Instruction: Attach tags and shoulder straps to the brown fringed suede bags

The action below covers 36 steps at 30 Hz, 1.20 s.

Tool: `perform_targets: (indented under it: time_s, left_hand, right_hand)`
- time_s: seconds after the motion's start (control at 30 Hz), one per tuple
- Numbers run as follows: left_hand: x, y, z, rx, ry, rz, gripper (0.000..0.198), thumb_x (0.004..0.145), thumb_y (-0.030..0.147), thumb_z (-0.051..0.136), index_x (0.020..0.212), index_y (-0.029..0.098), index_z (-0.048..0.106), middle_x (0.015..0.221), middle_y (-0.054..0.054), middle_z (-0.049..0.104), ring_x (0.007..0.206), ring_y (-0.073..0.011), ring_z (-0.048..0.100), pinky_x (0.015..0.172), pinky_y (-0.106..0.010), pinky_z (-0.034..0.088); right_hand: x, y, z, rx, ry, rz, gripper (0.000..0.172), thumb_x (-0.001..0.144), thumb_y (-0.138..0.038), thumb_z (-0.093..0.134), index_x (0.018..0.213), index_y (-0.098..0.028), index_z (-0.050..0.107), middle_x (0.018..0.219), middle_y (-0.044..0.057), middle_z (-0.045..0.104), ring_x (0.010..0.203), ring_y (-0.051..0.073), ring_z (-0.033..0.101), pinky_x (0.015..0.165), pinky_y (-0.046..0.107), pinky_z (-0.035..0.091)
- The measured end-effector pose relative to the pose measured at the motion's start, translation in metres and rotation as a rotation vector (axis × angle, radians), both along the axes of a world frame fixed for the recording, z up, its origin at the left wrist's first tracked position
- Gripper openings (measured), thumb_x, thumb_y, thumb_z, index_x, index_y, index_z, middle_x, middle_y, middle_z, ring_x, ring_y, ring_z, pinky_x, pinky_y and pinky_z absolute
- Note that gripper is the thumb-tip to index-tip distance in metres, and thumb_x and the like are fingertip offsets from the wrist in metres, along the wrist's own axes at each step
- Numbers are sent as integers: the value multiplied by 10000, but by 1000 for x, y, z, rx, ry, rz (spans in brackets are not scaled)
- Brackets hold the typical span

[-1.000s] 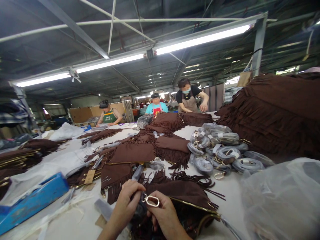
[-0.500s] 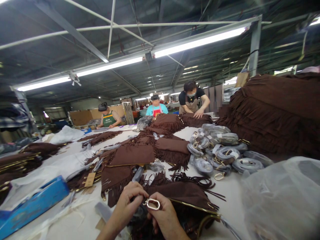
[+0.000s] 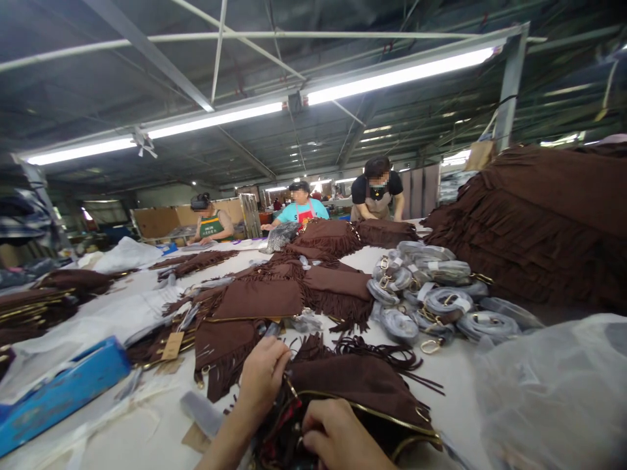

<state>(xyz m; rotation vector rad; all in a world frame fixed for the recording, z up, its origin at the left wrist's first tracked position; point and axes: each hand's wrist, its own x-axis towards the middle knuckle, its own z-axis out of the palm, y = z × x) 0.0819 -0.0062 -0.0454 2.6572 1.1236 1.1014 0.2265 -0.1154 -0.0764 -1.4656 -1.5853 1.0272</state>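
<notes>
In front of me lies a dark brown fringed bag (image 3: 353,382), its gold zipper (image 3: 377,412) undone and its mouth gaping toward me. My left hand (image 3: 266,373) is closed at the left end of the bag's opening, fingers curled over its edge; a small gold metal piece (image 3: 292,388) hangs just beside the fingertips. My right hand (image 3: 337,431) is inside the near part of the opening, its fingers bent and pinched together. What those fingers hold is hidden in the dark interior. A bit of red shows between the hands.
More brown fringed bags (image 3: 255,299) cover the table's middle. Coiled straps in plastic (image 3: 445,300) lie to the right, before a tall brown pile (image 3: 548,222). A blue tape dispenser (image 3: 68,395) stands left, clear plastic (image 3: 558,391) right. Several people work across the table.
The oval gold clasp held between both hands is no longer visible. My right hand has moved down into the bag's opening; my left hand has shifted slightly up and is turned more palm-down.
</notes>
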Motion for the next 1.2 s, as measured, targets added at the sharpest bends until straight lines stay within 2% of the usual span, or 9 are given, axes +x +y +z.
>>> perform_targets:
  time_s: [0.13, 0.23, 0.37, 0.53, 0.6, 0.7, 0.97, 1.07, 1.2]
  left_hand:
    - [-3, -15, 7, -84, 13, -23, 286, 918, 298, 445, 682, 215, 585, 721, -19, 576, 701, -169, 558, 658, -254, 373]
    - [-7, -27, 16, -357, -147, -91, 297, 913, 347, 449, 683, 210, 578, 665, 2, 578, 597, -140, 521, 590, -232, 370]
    - [-9, -34, 16, -727, -310, -165, 317, 872, 424, 499, 681, 192, 598, 548, 43, 514, 466, -108, 398, 476, -221, 312]
    - [-8, -43, 13, -763, -196, -309, 260, 857, 320, 494, 864, 189, 719, 721, 2, 641, 696, -156, 545, 669, -237, 404]
    - [-7, -48, 14, -770, -168, -331, 242, 850, 287, 494, 847, 192, 716, 769, -7, 670, 747, -163, 573, 712, -238, 413]
    - [-6, -52, 14, -813, -163, -308, 223, 822, 271, 511, 727, 176, 689, 665, 3, 632, 653, -142, 547, 631, -224, 398]
    - [3, -58, 3, -1153, -196, -365, 172, 687, 259, 496, 638, 164, 631, 494, 43, 508, 406, -87, 387, 404, -203, 283]
    - [5, -58, 2, -1158, -240, -337, 159, 700, 310, 523, 682, 175, 604, 500, 54, 508, 406, -87, 398, 393, -195, 293]
    - [3, -53, 1, -1149, -264, -274, 182, 684, 349, 533, 697, 177, 589, 497, 44, 533, 397, -86, 407, 382, -190, 285]
  right_hand:
    - [11, -10, 13, 147, -186, 89, 157, 629, -67, 533, 541, -198, 534, 601, -16, 588, 634, 142, 556, 595, 237, 369]
    - [15, -11, 16, 221, -171, 94, 125, 718, -115, 532, 656, -220, 560, 682, -6, 616, 706, 165, 580, 626, 239, 391]
    - [13, -6, 15, 180, 10, 89, 114, 788, -142, 475, 756, -236, 531, 608, -56, 539, 501, 109, 544, 478, 187, 396]
    - [6, 0, 16, 122, 219, -57, 65, 757, -215, 528, 730, -233, 471, 568, -72, 516, 435, 110, 548, 370, 170, 401]
    - [5, 2, 16, 108, 289, -103, 87, 753, -250, 560, 735, -231, 476, 541, -74, 523, 430, 112, 547, 371, 172, 412]
    - [8, 4, 16, 165, 305, -157, 113, 776, -277, 583, 733, -223, 493, 549, -64, 538, 437, 102, 529, 386, 171, 386]
    - [5, 5, 14, 375, 228, -225, 171, 795, -242, 626, 670, -213, 512, 607, -56, 498, 516, 96, 465, 482, 206, 373]
    - [6, 7, 14, 320, 359, -223, 209, 845, -411, 611, 808, -209, 571, 598, -46, 538, 486, 107, 488, 442, 207, 368]
    - [16, 11, 14, 222, 465, -231, 501, 877, -644, 466, 872, -166, 617, 586, -1, 604, 403, 99, 469, 382, 207, 323]
